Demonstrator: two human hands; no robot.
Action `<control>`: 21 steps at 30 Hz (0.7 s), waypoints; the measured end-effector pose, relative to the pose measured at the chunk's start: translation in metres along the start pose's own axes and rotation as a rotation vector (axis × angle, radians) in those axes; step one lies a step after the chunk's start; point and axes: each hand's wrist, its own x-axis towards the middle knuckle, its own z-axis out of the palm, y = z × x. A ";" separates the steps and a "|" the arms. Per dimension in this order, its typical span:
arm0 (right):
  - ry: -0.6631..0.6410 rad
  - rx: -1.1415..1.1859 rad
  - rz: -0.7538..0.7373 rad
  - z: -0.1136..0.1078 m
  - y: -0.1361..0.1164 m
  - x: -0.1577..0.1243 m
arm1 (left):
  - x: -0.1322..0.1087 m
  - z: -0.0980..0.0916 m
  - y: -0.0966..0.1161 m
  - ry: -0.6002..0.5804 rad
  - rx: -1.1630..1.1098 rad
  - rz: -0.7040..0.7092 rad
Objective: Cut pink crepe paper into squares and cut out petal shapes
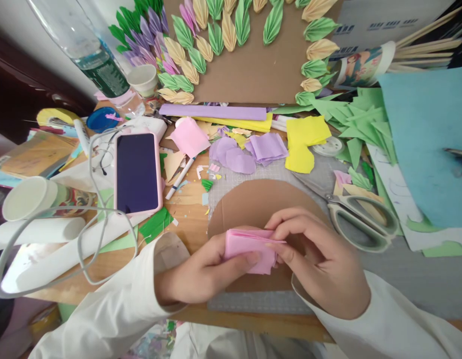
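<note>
The left hand (204, 274) gripped the pink stack (240, 249), thumb across its front; I saw the right hand (323, 264) pinching its corner, above the round cardboard (253, 202).

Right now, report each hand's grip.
Left hand: closed, holding the pink paper, thumb across its front.
Right hand: closed, pinching the same paper's edge.

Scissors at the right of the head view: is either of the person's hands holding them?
No, the scissors lie on the grey mat, while the left hand and right hand hold pink paper.
</note>
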 end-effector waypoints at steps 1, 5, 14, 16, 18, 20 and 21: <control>-0.007 0.002 0.003 0.000 -0.001 0.000 | 0.000 0.000 0.000 0.013 0.002 -0.020; 0.000 0.024 0.028 0.002 -0.002 0.002 | 0.000 0.000 -0.001 0.020 0.069 -0.011; -0.007 0.172 0.131 0.003 0.001 -0.004 | 0.003 0.001 0.000 0.012 0.200 0.084; -0.016 0.152 0.133 0.003 0.002 -0.004 | 0.003 0.001 0.001 0.008 0.207 0.092; -0.011 0.091 0.115 0.003 0.002 -0.003 | 0.004 0.001 0.003 -0.003 0.242 0.098; -0.016 0.005 0.079 0.002 0.000 -0.001 | 0.003 0.000 0.004 -0.041 0.303 0.098; -0.037 -0.028 0.058 0.002 -0.001 0.000 | 0.003 -0.001 0.005 -0.073 0.329 0.090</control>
